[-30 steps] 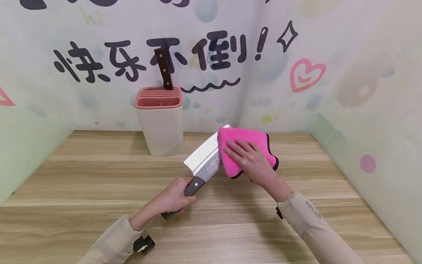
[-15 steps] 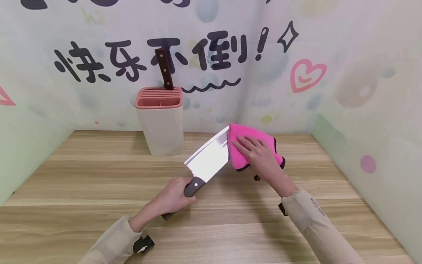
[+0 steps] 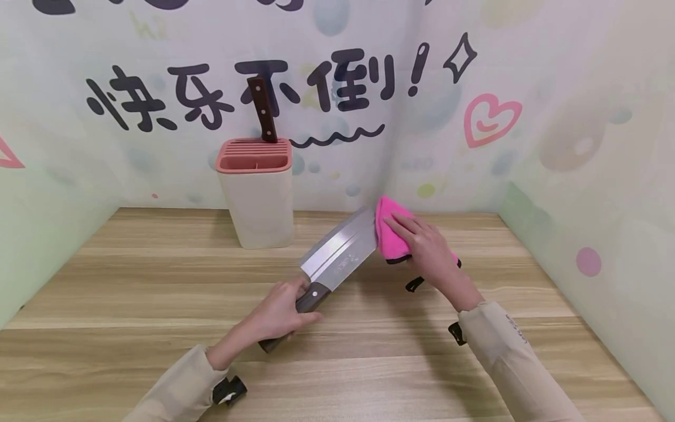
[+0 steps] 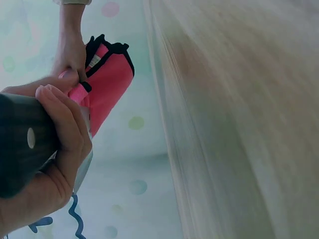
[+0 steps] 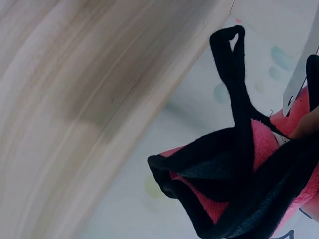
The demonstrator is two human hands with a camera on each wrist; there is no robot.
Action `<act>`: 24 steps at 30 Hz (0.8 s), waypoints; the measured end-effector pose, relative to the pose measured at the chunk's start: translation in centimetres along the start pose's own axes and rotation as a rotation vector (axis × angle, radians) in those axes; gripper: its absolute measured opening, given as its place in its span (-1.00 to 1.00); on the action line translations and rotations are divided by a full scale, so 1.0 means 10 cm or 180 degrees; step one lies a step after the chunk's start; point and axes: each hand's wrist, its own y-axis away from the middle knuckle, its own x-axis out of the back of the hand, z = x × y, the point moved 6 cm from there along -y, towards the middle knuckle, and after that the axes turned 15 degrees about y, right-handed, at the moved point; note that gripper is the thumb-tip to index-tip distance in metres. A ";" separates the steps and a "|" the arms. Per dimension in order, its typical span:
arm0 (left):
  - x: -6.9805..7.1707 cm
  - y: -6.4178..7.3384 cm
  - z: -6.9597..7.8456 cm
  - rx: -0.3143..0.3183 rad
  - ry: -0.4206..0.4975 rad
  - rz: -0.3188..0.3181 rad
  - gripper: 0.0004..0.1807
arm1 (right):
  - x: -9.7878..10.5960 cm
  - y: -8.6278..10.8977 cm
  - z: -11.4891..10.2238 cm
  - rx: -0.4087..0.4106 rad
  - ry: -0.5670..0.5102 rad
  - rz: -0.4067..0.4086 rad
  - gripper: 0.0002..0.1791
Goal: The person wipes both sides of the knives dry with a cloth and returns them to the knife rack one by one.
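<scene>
My left hand (image 3: 278,313) grips the dark riveted handle of a cleaver (image 3: 343,252), whose broad steel blade points up and right over the table. At the blade's far end, my right hand (image 3: 429,249) holds a pink towel (image 3: 390,237) with black edging, its fingers on top and the thumb below. The towel overlaps the end of the blade. In the left wrist view the curled fingers of my left hand (image 4: 65,134) wrap the handle, and the pink towel (image 4: 112,87) hangs beyond. A black loop dangles from the towel (image 5: 264,144) in the right wrist view.
A white knife block (image 3: 255,208) with a pink slotted top stands at the back left of the wooden table (image 3: 158,351). One brown-handled knife (image 3: 262,111) is upright in it. Printed walls close off the back and both sides.
My right hand has slid the towel right along the blade toward its far end, uncovering more steel. The blade has tilted in place; my left hand has kept its grip on the handle.
</scene>
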 end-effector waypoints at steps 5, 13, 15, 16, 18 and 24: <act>-0.01 -0.01 0.02 -0.0062 0.0323 -0.0111 -0.76 | 0.06 -0.01 0.03 -0.0155 -0.0175 0.0302 -0.21; 0.02 -0.03 0.08 -0.0252 0.0603 -0.0105 -0.81 | 0.22 -0.05 0.00 -0.0341 -0.0397 0.0823 -0.27; 0.01 -0.04 0.09 -0.0240 0.0780 -0.0217 -0.79 | 0.25 -0.07 -0.02 -0.0349 -0.0429 0.0904 -0.29; 0.01 -0.05 0.09 -0.0235 0.0899 -0.0293 -0.79 | 0.26 -0.08 -0.03 -0.0342 -0.0447 0.0932 -0.29; 0.00 -0.06 0.08 -0.0105 0.1197 -0.0438 -0.77 | 0.28 -0.10 -0.05 -0.0315 -0.0461 0.0973 -0.29; -0.03 -0.04 0.07 0.0281 0.2057 -0.0725 -0.70 | 0.29 -0.11 -0.09 -0.0291 -0.0452 0.1073 -0.29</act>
